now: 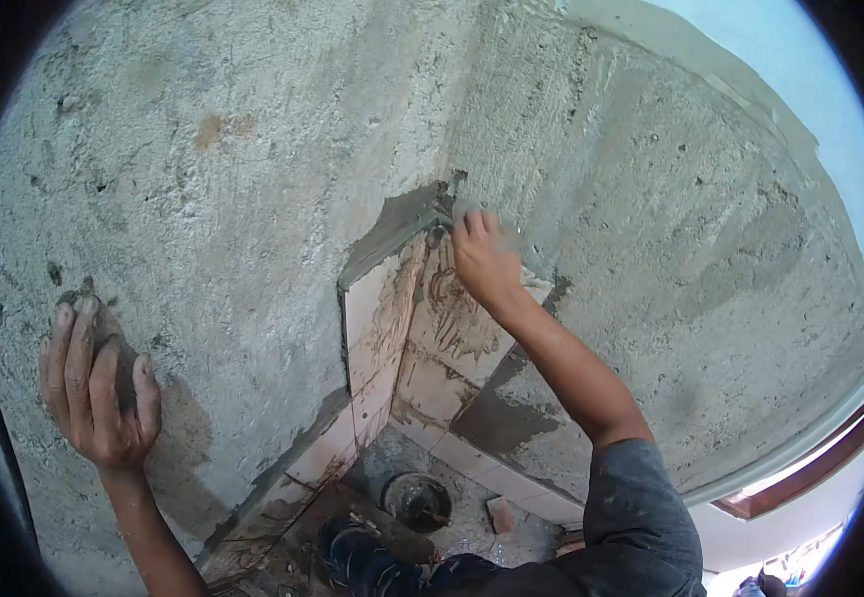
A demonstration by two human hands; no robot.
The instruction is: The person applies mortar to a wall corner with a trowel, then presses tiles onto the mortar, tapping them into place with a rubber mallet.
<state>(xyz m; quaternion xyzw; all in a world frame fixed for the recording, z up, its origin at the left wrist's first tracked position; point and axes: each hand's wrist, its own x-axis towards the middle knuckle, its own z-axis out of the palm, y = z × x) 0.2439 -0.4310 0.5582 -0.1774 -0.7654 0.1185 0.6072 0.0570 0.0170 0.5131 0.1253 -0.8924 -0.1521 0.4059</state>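
Several pale tiles (457, 318) line the corner where two rough grey walls meet, rising in a stack on each side above a low row that runs along the bottom of both walls. Brown-grey smears cover much of their faces, most thickly on the right side of the corner. Wet mortar (397, 221) lies along the upper edge of the stack and up into the corner.

The right hand (487, 261) is at the top of the right-hand stack, just beside the corner, with its fingers bent; it is slightly blurred, and whether it grips anything cannot be told. Its forearm crosses in front of the right wall (671, 249) from a dark grey sleeve (641, 497).

Well apart from it, the left hand (99, 398) is raised at the left wall (223, 199), its fingers apart and loosely curved, the palm partly in view. Whether the fingertips touch the wall is unclear. A dark damp patch (181, 448) shows beside the wrist.

Lower down, a round bucket (417, 500) sits on the dusty floor (472, 542), with a reddish broken piece (499, 514) near it. The person's leg (362, 557) shows beside the bucket. Farther right is a brown window frame (810, 453), and pale blue paint (790, 70) covers the upper right.
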